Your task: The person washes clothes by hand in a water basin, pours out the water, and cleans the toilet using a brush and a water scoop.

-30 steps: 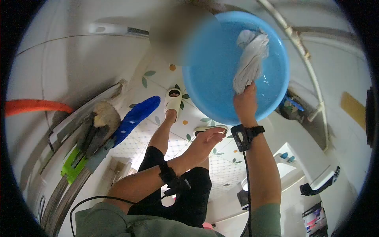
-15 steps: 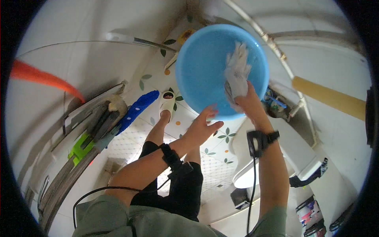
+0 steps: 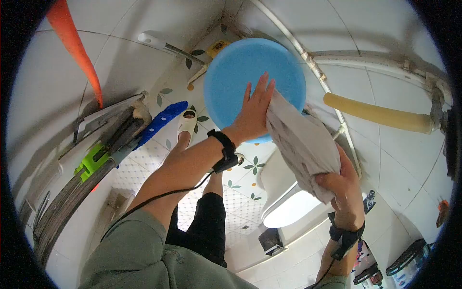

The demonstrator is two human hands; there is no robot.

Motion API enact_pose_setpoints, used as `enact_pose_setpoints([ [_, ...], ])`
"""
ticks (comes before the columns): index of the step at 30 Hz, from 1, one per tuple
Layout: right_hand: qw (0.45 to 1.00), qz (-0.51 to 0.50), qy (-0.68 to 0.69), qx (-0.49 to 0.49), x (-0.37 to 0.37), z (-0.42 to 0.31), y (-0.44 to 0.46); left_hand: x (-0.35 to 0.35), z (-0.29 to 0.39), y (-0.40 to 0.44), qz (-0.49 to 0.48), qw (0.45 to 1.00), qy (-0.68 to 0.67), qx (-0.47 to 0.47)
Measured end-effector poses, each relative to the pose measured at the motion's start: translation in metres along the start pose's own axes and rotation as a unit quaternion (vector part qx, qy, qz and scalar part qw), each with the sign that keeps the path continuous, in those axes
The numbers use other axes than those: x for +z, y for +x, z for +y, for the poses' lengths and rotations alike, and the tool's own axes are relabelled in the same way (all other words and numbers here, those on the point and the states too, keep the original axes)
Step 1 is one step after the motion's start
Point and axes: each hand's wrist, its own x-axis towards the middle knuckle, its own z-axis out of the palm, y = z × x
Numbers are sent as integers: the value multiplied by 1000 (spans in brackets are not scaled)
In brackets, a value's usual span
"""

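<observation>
A pale wet cloth (image 3: 305, 144) hangs bunched between my hands, above and to the near right of the blue basin (image 3: 255, 82). My right hand (image 3: 341, 183) is wrapped round its lower right end. My left hand (image 3: 255, 108) is over the basin's near rim, its fingers stretched out and apart, with its side against the cloth's upper left end. The basin stands on the patterned floor with water in it.
A white toilet (image 3: 288, 202) is below the cloth. Pipes (image 3: 332, 91) and a yellow hose (image 3: 380, 113) run along the right wall. Mops, a blue duster (image 3: 161, 123) and an orange object (image 3: 77, 45) are at the left.
The cloth has come up out of the basin toward me and to the right in my right hand. My left hand has moved up beside it. The view has shifted too.
</observation>
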Motion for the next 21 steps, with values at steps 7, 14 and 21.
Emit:
enact_pose_setpoints([
  [7, 999, -2, -41, -8, -14, 4, 16, -13, -20, 0, -170, 983, -73, 6],
  [14, 992, 38, 66, -96, -16, 34, 91, -12, -17, -3, -268, 779, -456, -337],
  [21, 910, 165, -311, -218, 23, 81, 138, -33, 18, 2, -192, 549, -717, -383],
])
